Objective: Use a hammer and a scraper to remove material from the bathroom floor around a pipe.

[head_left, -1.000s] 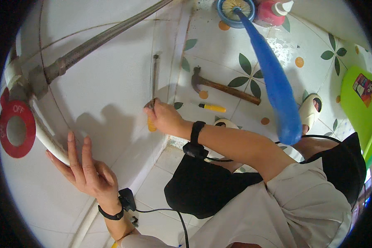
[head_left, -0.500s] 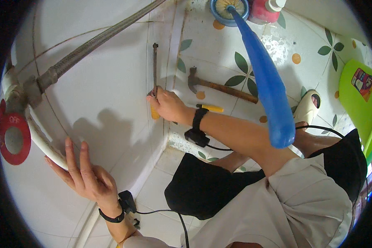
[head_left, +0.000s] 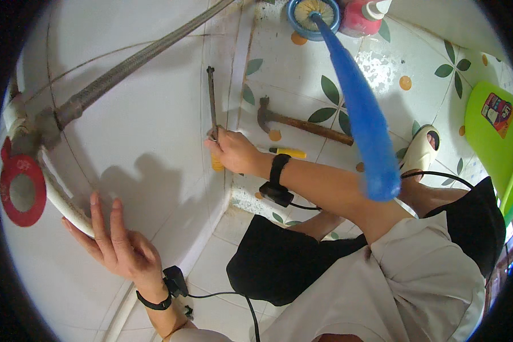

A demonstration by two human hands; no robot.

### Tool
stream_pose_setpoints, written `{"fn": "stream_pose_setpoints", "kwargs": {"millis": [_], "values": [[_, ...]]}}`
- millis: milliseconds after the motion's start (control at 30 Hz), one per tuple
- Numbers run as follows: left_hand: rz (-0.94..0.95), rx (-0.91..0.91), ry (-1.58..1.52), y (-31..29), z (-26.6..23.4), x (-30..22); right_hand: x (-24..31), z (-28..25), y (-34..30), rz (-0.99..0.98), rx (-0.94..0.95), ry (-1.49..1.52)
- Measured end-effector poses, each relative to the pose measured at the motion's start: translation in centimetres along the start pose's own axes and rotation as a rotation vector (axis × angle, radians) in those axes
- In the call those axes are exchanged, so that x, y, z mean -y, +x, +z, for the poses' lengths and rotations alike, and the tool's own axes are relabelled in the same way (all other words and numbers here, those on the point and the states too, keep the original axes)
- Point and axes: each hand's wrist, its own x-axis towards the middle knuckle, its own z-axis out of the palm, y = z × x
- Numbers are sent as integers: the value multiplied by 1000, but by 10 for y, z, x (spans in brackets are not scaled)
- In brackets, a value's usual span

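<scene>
Yellow-handled tool (head_left: 212,102): extending left of the hammer (head_left: 310,128), its thin metal tip reaching higher in view than the hammer's head. Right hand (head_left: 235,150) is gripping it, fingers curled closed around the handle. Yellow stick (head_left: 292,153), black-ended, is lying just below the hammer. Left hand (head_left: 122,251), well to the hammer's lower left, is spreading its fingers nearly straight over a curved white pipe (head_left: 65,205); cannot tell how firmly. Red disc (head_left: 23,191) is showing far left of the hammer.
</scene>
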Motion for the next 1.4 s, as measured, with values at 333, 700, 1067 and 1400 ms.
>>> {"fn": "stream_pose_setpoints", "kwargs": {"millis": [333,700,1067,1400], "values": [[-17,6,16,-6,-2,2,-10,-35,24,189,-20,-44],[-39,0,16,-4,-1,2,-12,-57,42,-46,13,-211],[-29,11,35,-3,-2,0,-30,-61,41,-82,-2,-276],[-54,-8,-26,-3,-1,1,-18,-59,45,98,20,7]]}}
